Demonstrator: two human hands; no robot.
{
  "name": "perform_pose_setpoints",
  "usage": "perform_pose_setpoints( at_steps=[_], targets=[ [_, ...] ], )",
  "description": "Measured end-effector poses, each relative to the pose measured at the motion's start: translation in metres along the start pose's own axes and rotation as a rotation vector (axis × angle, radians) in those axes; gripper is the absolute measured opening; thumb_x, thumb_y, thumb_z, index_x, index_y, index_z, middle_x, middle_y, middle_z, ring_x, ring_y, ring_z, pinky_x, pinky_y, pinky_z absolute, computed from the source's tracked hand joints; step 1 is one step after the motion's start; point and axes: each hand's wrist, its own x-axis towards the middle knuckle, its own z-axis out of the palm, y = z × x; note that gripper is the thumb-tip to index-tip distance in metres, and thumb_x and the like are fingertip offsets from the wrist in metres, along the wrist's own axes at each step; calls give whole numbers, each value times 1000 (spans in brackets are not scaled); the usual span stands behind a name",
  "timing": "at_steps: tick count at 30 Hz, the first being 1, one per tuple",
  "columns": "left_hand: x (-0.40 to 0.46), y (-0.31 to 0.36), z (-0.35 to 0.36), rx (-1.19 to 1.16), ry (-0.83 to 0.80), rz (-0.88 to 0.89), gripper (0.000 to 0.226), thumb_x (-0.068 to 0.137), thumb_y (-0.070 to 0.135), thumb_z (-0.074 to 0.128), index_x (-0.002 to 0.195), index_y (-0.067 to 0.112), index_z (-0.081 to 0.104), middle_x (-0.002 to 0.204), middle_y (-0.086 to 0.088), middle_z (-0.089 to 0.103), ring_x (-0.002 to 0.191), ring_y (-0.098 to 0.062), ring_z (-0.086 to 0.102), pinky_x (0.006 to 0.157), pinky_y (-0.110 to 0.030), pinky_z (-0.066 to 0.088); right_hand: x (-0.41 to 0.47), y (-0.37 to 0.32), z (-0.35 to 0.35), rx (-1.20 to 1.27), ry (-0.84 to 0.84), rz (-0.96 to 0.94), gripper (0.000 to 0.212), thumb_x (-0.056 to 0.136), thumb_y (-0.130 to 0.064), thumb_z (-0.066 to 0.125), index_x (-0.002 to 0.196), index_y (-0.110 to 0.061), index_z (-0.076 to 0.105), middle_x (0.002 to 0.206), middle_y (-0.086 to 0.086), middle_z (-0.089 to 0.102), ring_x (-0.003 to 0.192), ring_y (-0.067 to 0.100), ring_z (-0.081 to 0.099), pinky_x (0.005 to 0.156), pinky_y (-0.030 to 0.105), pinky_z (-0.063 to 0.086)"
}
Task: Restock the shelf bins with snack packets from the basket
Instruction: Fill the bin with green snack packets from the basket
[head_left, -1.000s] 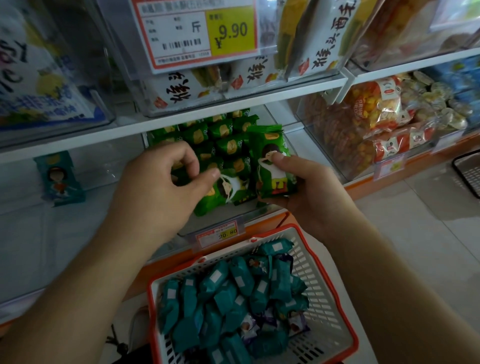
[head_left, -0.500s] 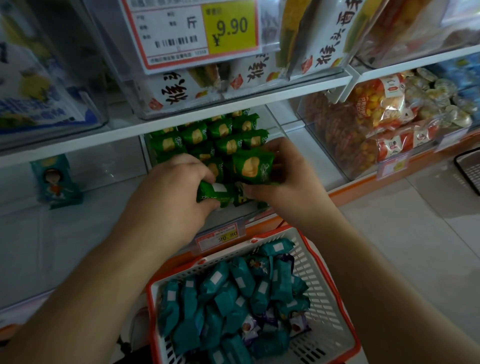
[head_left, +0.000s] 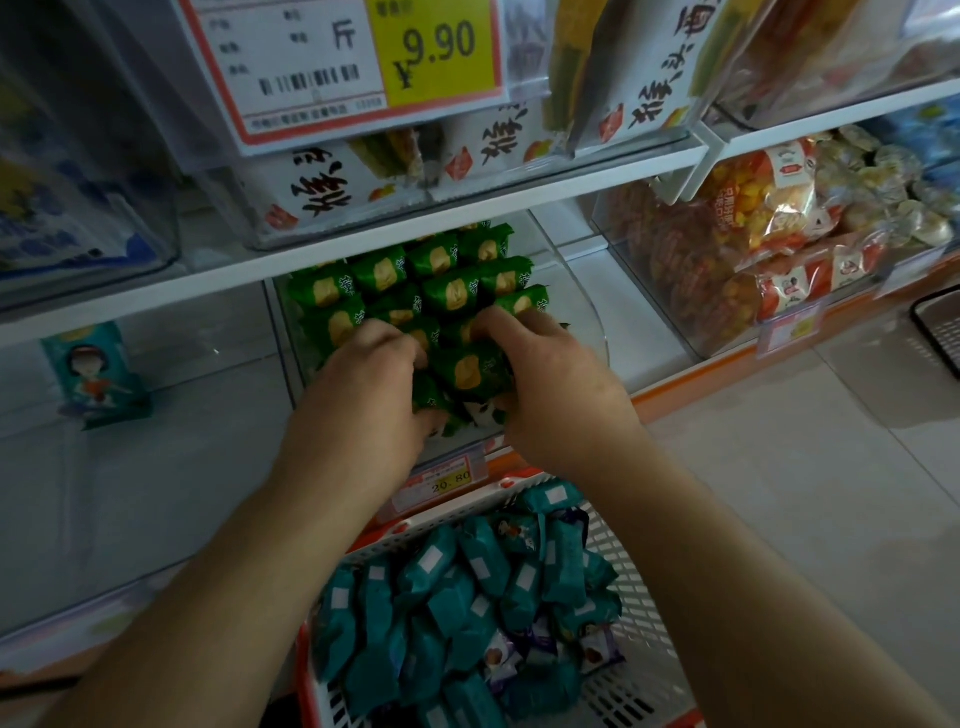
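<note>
A clear shelf bin (head_left: 587, 312) on the lower shelf holds several stacked green snack packets (head_left: 447, 291). Both my hands are inside its front. My left hand (head_left: 363, 389) curls its fingers round green packets at the left of the pile. My right hand (head_left: 550, 384) grips a green packet (head_left: 470, 371) from the right, fingers over its top and thumb below. Under my arms, a white basket with a red rim (head_left: 613, 525) holds several teal snack packets (head_left: 467, 587) and a few purple ones.
A teal packet (head_left: 93, 374) stands alone in the clear bin to the left. A bin of orange-red snack bags (head_left: 753, 244) sits to the right. A 9.90 price tag (head_left: 358, 57) hangs on the bin above. Tiled floor (head_left: 779, 467) lies at right.
Both hands have pushed deeper into the bin and closer together. The packet my right hand held upright now lies flat on the pile between my hands.
</note>
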Motion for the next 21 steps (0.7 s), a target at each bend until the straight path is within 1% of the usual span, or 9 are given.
perform_pose_setpoints(
  at_steps=[3, 5, 6, 8, 11, 13, 16, 18, 21],
  targets=[
    [0, -2, 1, 50, -35, 7, 57, 81, 22, 87, 133, 14, 64, 135, 3, 50, 117, -20, 56, 95, -32, 48, 2, -3, 1, -82, 5, -3, 83, 73, -24, 80, 144, -38, 38, 142, 0, 37, 104, 27, 62, 73, 46, 63],
    [-1, 0, 3, 63, -20, 5, 51, 84, 14, 83, 132, 15, 65, 136, 2, 48, 118, -21, 54, 94, -34, 49, 2, -5, 5, -77, 22, -35, 77, 74, -33, 77, 143, -36, 43, 144, -1, 35, 105, 26, 62, 75, 45, 62],
    [-3, 1, 4, 60, -6, -3, 49, 85, 13, 81, 131, 18, 66, 134, 2, 47, 118, -22, 53, 94, -35, 50, 2, -6, 7, -82, 28, -38, 73, 77, -33, 77, 142, -36, 46, 143, -1, 36, 105, 26, 62, 75, 44, 62],
    [-5, 4, 6, 53, 23, -16, 50, 84, 17, 82, 131, 23, 66, 126, 2, 46, 117, -22, 51, 91, -39, 52, 3, -6, 12, -96, 31, -17, 70, 79, -28, 80, 141, -35, 49, 142, -2, 38, 106, 26, 62, 75, 43, 62],
    [-7, 7, 8, 34, 63, -13, 53, 85, 23, 82, 134, 31, 64, 115, 5, 43, 110, -20, 51, 83, -40, 55, 6, -3, 14, -67, 64, 8, 67, 78, -12, 80, 137, -31, 56, 139, -1, 44, 104, 28, 64, 75, 44, 62],
    [-6, 8, 10, 10, 76, -23, 55, 87, 22, 80, 138, 31, 61, 117, 5, 42, 105, -19, 52, 79, -36, 54, 5, -2, 13, -53, 108, -3, 58, 76, -7, 78, 129, -25, 63, 132, 0, 50, 97, 30, 65, 70, 43, 61],
    [-5, 8, 11, -10, 84, -44, 54, 91, 22, 77, 142, 26, 58, 125, 4, 46, 104, -20, 56, 78, -31, 48, 4, 2, 13, -27, 161, -33, 45, 73, -4, 76, 115, -18, 68, 122, 2, 56, 88, 33, 65, 63, 43, 59],
    [-4, 7, 12, -38, 91, -51, 50, 91, 24, 77, 138, 25, 62, 126, 5, 48, 103, -20, 58, 77, -29, 45, 4, 5, 15, -2, 182, -59, 42, 71, -3, 77, 110, -16, 68, 118, 2, 58, 84, 33, 65, 59, 41, 57],
    [-4, 10, 11, -83, 120, -41, 46, 89, 25, 79, 133, 24, 67, 125, 7, 52, 102, -19, 59, 77, -27, 44, 3, 8, 16, 14, 217, -91, 36, 70, -4, 80, 102, -14, 68, 114, 2, 60, 77, 32, 64, 54, 33, 48]
  ],
)
